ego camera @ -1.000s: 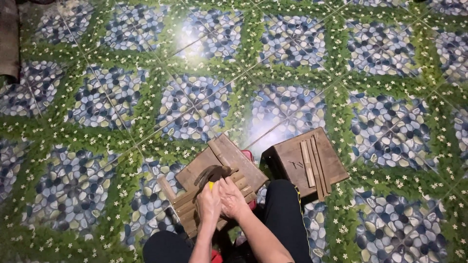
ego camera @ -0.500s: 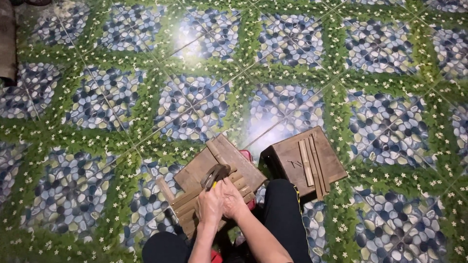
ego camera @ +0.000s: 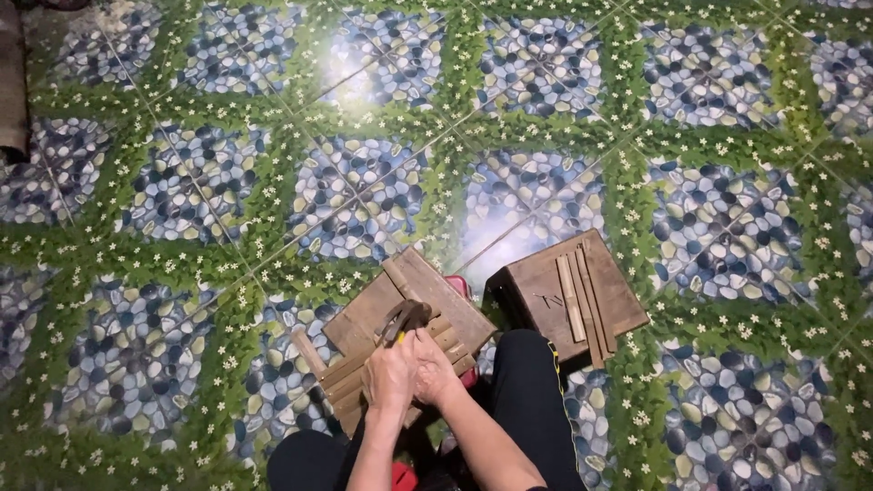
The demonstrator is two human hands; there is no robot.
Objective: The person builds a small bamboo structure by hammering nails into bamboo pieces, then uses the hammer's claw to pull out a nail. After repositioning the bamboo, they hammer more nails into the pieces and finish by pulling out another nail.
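My left hand (ego camera: pixel 389 375) and my right hand (ego camera: pixel 435 368) are pressed together over a low wooden stool (ego camera: pixel 436 289) between my knees. Both are closed around the lower end of a dark curved metal tool (ego camera: pixel 406 318), which sticks up and away from my fingers over the stool's planks. A small yellow bit (ego camera: pixel 397 338) shows just above my left hand. What lies under my palms is hidden.
A second dark wooden box (ego camera: pixel 536 293) stands to the right by my knee, with a few pale bamboo strips (ego camera: pixel 574 298) lying on top. A wooden stick (ego camera: pixel 309 350) juts from the stool's left side, and something red (ego camera: pixel 460 287) shows beneath it. The patterned pebble-print floor (ego camera: pixel 364 191) stretches all around.
The dark tool has swung from lying toward the left to pointing up and right. My hands have stayed clasped in about the same spot.
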